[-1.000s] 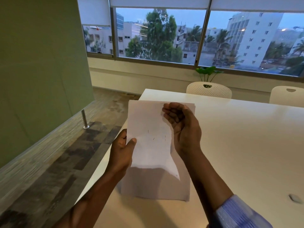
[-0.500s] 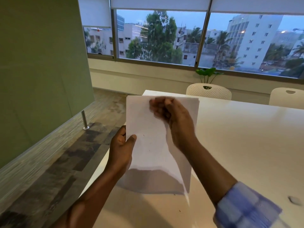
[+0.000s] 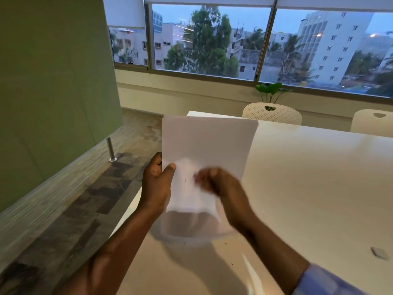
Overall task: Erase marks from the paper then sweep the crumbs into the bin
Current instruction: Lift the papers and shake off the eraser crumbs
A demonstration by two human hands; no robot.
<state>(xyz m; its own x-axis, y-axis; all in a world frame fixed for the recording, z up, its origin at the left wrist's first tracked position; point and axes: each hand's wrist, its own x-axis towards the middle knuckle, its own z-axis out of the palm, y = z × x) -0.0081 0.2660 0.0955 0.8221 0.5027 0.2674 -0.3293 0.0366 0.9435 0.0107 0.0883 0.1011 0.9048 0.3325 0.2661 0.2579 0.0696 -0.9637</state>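
A white sheet of paper (image 3: 206, 143) is held up, tilted above the near left corner of the white table (image 3: 308, 188). My left hand (image 3: 157, 184) pinches its left edge, thumb on the front face. My right hand (image 3: 221, 188) is blurred with motion across the lower right of the sheet, fingers curled loosely against it. A few small dark crumbs (image 3: 184, 243) lie on the table below the paper. A white eraser (image 3: 379, 252) rests on the table at the far right. No bin is in view.
Two white chairs (image 3: 272, 113) stand at the table's far side, with a green plant (image 3: 271, 90) behind them under the window. A green partition (image 3: 53, 92) with a metal foot stands on the floor to the left.
My right hand has swept down the paper from its top edge to its lower part. The sheet has tilted more upright, still held by my left hand.
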